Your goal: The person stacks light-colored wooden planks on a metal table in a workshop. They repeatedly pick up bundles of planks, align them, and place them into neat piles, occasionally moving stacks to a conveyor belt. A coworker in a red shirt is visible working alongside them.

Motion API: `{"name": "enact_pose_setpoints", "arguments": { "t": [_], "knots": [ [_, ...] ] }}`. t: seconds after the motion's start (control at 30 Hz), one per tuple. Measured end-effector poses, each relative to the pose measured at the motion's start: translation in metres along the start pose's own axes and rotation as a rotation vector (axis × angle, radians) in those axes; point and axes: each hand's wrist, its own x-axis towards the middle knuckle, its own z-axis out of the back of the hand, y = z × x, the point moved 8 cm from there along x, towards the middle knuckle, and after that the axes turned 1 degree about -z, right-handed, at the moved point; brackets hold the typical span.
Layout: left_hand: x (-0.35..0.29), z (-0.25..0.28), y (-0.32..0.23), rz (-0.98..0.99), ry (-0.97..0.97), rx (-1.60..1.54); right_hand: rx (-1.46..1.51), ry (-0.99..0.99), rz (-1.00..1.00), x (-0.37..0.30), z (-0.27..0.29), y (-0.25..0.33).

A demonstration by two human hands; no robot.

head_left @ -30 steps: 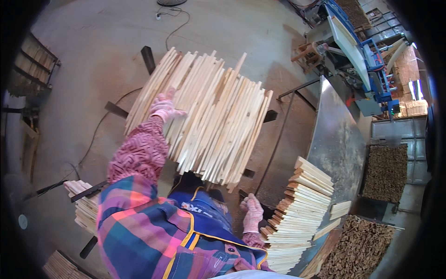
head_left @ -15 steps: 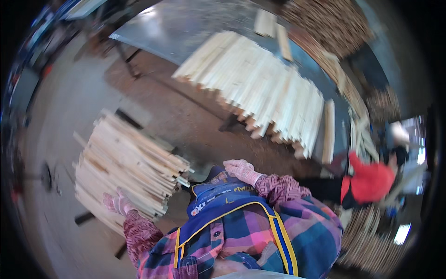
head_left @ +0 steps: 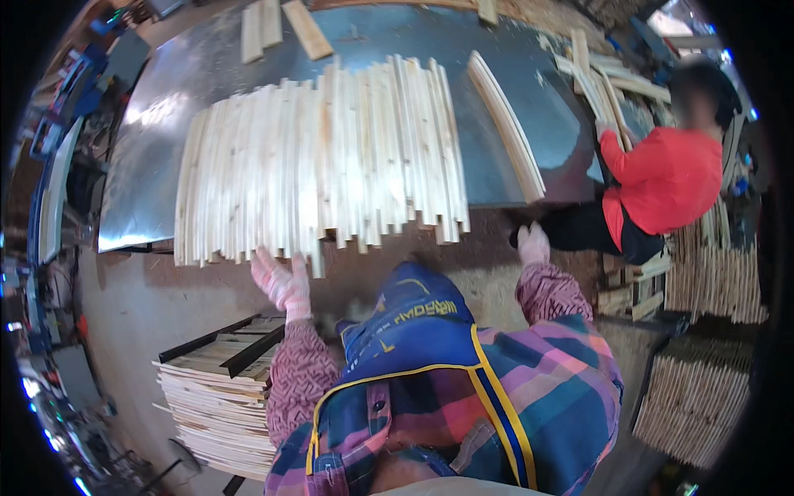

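Observation:
A wide row of pale wooden strips (head_left: 322, 165) lies side by side on a metal-topped table (head_left: 141, 198), their near ends uneven. My left hand (head_left: 283, 283), in a pink-and-white glove, is just below the near ends with fingers spread. Its fingertips meet the strip ends in the view; whether they touch I cannot tell. My right hand (head_left: 533, 245), also gloved, is apart from the strips, in front of the table's near edge. Its fingers stretch forward and it holds nothing I can see. A separate narrow stack of strips (head_left: 506, 124) lies right of the row.
A stack of wooden strips (head_left: 217, 405) with dark bars (head_left: 252, 351) on top stands at my lower left. A co-worker in a red top (head_left: 670, 186) handles strips beyond the table's right end. Short boards (head_left: 306, 31) lie at the table's far side; more stacks (head_left: 691, 405) stand at right.
My view has swung from the lower-left stack to face the table squarely. My left hand has left that stack and come to the row's near ends; my right hand has moved outward to the right.

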Motion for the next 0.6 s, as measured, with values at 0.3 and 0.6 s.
{"name": "enact_pose_setpoints", "arguments": {
  "t": [0.3, 0.6],
  "knots": [
    [0.018, -0.097, -0.152, -0.131, 0.407, 0.307, -0.032, 0.294, -0.21, 0.143, 0.019, 0.033],
    [0.028, -0.09, -0.175, -0.103, 0.533, 0.244, 0.695, 0.563, 0.153, 0.064, -0.022, 0.099]
  ]
}}
